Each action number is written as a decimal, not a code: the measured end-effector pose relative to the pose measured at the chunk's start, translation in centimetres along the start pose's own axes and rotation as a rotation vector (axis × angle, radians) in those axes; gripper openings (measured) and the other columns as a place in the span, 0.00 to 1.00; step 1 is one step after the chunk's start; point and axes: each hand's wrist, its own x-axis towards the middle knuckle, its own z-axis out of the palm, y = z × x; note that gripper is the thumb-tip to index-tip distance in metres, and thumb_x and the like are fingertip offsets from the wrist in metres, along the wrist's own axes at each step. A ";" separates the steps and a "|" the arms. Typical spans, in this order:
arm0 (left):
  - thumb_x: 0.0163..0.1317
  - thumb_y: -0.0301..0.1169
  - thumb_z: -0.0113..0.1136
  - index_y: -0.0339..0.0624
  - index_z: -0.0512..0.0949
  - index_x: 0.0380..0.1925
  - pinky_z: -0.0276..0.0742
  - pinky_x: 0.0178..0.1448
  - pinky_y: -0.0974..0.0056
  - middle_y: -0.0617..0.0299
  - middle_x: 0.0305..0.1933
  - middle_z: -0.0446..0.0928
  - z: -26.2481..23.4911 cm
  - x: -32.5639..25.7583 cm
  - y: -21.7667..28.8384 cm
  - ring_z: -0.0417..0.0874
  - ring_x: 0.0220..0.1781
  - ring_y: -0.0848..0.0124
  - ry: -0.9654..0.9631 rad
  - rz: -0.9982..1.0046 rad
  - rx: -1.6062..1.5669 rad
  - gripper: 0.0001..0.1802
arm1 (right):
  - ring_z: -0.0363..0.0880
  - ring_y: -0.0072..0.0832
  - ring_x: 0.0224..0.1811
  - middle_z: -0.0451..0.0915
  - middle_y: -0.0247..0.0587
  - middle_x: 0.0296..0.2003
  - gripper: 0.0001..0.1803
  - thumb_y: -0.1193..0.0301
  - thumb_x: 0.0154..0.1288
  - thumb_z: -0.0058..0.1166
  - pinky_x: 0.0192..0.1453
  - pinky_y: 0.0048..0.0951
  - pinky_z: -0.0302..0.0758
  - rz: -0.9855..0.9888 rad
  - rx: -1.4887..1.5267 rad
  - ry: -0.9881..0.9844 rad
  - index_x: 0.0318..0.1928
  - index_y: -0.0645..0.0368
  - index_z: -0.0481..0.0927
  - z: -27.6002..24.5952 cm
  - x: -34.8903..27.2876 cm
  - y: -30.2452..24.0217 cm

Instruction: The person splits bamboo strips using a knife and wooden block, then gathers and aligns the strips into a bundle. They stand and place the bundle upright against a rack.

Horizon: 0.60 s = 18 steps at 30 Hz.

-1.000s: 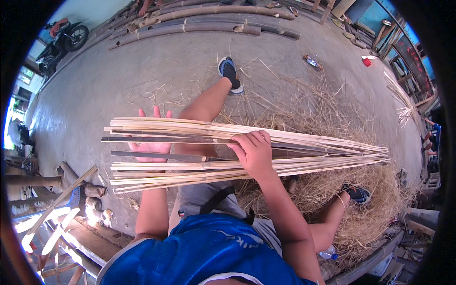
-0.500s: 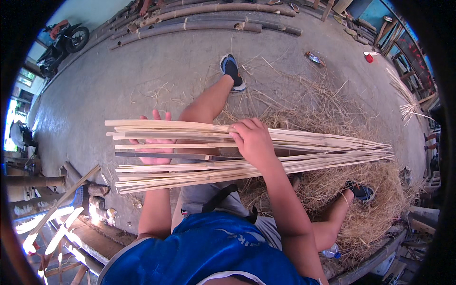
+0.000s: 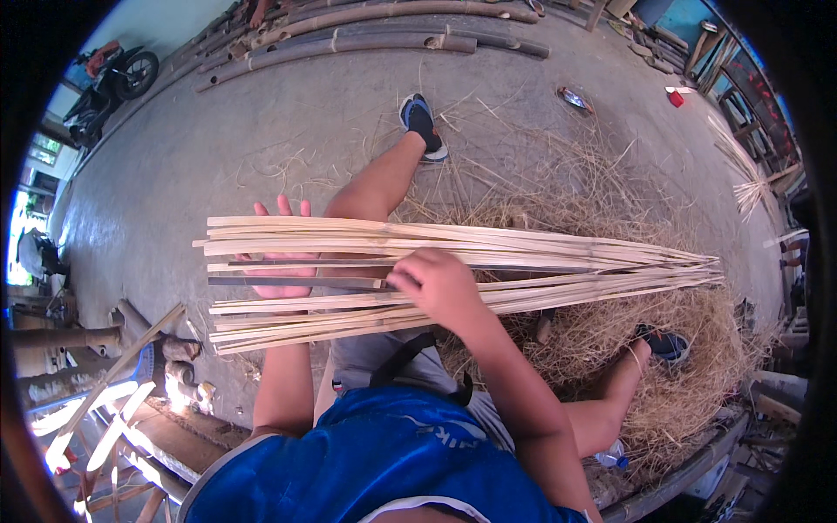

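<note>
A fan of thin split bamboo strips lies across my lap, most pale and a couple dark. They spread apart at the left and meet in a narrow point at the right. My left hand is under the spread ends, palm up, fingers stretched out, with the strips resting across it. Above the middle of the fan, my right hand is closed, its thumb and fingers pinched at the dark strips in the gap between the upper and lower pale groups. Its fingertips partly hide what they grip.
Straw-like shavings cover the floor at my right. Bamboo poles lie at the back, with a motorcycle at far left. A wooden bench stands near left, a plastic bottle near right. Another strip bundle lies far right.
My right hand has moved left and nearer to me, from the upper pale strips to the dark strips in the gap. A second dark strip now shows. My left hand stays underneath.
</note>
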 end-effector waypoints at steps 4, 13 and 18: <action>0.66 0.62 0.60 0.68 0.64 0.77 0.42 0.85 0.35 0.61 0.85 0.54 0.2 0.0 -0.1 0.47 0.86 0.48 0.048 0.010 0.028 0.41 | 0.85 0.40 0.41 0.85 0.39 0.33 0.13 0.58 0.65 0.66 0.55 0.42 0.77 -0.019 -0.066 -0.121 0.39 0.53 0.85 0.7 -0.8 -0.9; 0.68 0.65 0.54 0.67 0.64 0.77 0.37 0.86 0.35 0.61 0.85 0.54 -0.9 -0.2 0.0 0.45 0.87 0.48 -0.029 0.020 0.072 0.41 | 0.83 0.42 0.45 0.84 0.40 0.39 0.12 0.61 0.66 0.66 0.54 0.46 0.75 -0.071 0.093 -0.084 0.40 0.55 0.82 0.8 -1.1 -1.3; 0.68 0.65 0.54 0.66 0.66 0.76 0.37 0.86 0.36 0.61 0.84 0.55 -1.2 0.0 0.2 0.45 0.87 0.49 0.002 0.006 0.032 0.40 | 0.84 0.47 0.39 0.81 0.44 0.32 0.16 0.56 0.71 0.58 0.42 0.47 0.79 -0.077 0.259 -0.229 0.36 0.56 0.81 1.5 -2.0 -0.8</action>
